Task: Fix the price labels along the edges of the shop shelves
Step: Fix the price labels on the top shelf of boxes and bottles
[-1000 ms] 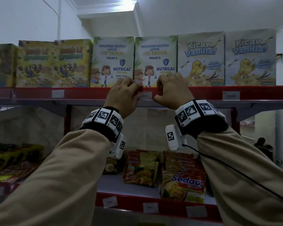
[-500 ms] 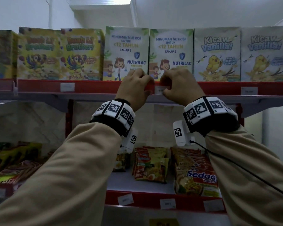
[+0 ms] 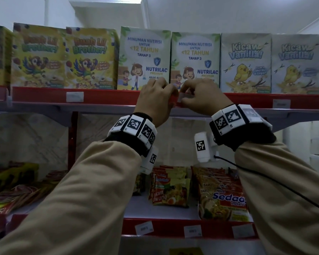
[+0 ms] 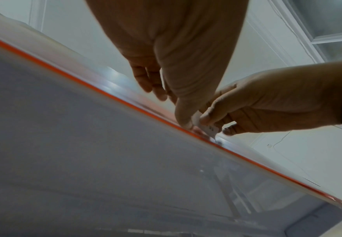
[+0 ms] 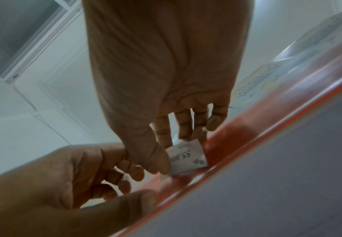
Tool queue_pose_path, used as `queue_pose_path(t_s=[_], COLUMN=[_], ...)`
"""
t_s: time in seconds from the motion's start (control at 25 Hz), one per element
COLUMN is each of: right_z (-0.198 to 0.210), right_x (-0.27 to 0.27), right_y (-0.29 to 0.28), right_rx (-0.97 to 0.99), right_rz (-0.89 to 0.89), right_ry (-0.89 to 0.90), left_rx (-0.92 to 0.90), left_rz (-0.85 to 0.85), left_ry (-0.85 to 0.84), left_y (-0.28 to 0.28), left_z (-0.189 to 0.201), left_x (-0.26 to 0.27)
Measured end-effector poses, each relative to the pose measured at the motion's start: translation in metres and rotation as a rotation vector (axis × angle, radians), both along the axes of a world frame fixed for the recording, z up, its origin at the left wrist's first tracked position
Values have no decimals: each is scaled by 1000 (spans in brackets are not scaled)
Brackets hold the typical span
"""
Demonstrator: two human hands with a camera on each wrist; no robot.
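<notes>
A small white price label (image 5: pixel 188 158) printed "Rp 55.000" sits at the red edge strip (image 3: pixel 109 97) of the upper shelf, below the Nutrilac boxes (image 3: pixel 195 59). My right hand (image 3: pixel 184 97) pinches it between thumb and fingers, and it stands tilted against the strip. In the left wrist view the label (image 4: pixel 209 128) shows just off the red edge. My left hand (image 3: pixel 170 94) is right beside it, thumb (image 5: pixel 141 198) against the strip's front and fingers curled over its top. The two hands almost touch.
Cereal and milk boxes line the upper shelf. Other white labels (image 3: pixel 75 97) (image 3: pixel 281 103) sit along the same red strip. The lower shelf holds noodle packs (image 3: pixel 223 196), and its red edge (image 3: pixel 166 229) carries three labels, such as one label (image 3: pixel 192 231).
Both hands have closed in on the label from either side. The label lay flat between them before; now my right fingers pinch it and it is tilted.
</notes>
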State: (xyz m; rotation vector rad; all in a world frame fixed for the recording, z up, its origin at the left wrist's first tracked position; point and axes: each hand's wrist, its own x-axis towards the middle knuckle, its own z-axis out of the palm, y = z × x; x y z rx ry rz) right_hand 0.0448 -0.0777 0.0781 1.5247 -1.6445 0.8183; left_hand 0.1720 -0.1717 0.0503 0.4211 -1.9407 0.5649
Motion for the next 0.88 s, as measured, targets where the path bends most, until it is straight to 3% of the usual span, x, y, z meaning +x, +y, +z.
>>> queue_pose_path(t_s=[0.24,0.48,0.64,0.76,0.88], right_z=[2,-7,-14,-21,-21], right_x=[-3,7,17,16,8], right_y=[0,-8,-14,-21,-20], right_rx=[-206,-426,-420,-414,-381], right_rz=[235,537,806,742,502], right_ry=[-230,-522,-713,-636,-343], left_rx=[101,132,140,105,92], left_rz=[-129,-325,-343,-339,-302], left_ry=[-35,138,178,183,138], left_y=[-11,-16,-17,-20,-21], left_z=[10,8,7,6,6], left_x=[9,3,-2,-2,1])
